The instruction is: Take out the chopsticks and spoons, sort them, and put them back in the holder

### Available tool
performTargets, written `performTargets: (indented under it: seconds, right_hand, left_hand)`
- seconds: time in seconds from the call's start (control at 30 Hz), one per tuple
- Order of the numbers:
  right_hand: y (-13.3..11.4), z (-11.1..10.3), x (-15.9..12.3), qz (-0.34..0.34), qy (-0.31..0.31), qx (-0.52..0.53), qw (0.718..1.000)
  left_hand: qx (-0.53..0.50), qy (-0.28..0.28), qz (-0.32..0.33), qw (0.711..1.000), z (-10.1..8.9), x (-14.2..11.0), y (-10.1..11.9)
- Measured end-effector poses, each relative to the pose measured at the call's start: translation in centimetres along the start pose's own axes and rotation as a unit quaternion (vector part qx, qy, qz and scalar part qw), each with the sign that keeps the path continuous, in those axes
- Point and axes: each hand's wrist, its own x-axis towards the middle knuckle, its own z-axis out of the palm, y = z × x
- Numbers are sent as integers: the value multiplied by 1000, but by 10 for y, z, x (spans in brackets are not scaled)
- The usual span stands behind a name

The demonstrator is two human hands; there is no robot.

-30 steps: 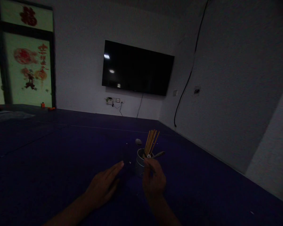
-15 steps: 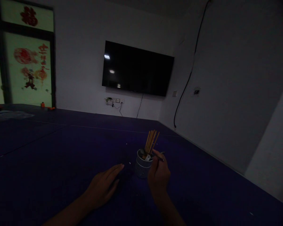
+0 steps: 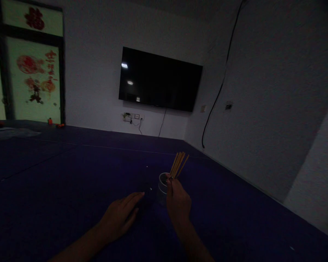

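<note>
A small pale round holder [image 3: 162, 183] stands on the dark blue surface [image 3: 71, 182]. A bundle of wooden chopsticks [image 3: 180, 165] sticks up out of it, leaning to the right. My right hand [image 3: 177, 203] is closed at the holder's rim, its fingers pinched at the base of the chopsticks. To the left, my left hand [image 3: 120, 216] lies flat on the surface with fingers stretched out, close to a dark object [image 3: 146, 192] that I cannot make out in the dim light.
A black wall-mounted screen [image 3: 159, 83] hangs ahead, with sockets and cables below it. White walls close the right side. A glass door with red paper cut-outs [image 3: 34, 72] is at the far left. The room is dim.
My right hand moved left onto the chopsticks at the holder's rim. The metal utensil it held a second ago is no longer seen. The chopsticks lean more to the right. The left hand stayed put.
</note>
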Motion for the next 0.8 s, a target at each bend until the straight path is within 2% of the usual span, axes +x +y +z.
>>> performTargets:
  seconds: [0.4,0.63,0.8]
  right_hand:
    - [0,2,-2,20,-82,-172,982]
    - [1,3,-4,20,-92,-180,979]
    - [0,5,-6,31,-62,-163,984]
  left_hand:
    - [-6,0,6,1000,1,-1,0]
    - [-12,-1,9,1000,0,0,0]
    - [-3,-5,8,1000,-1,0,-1]
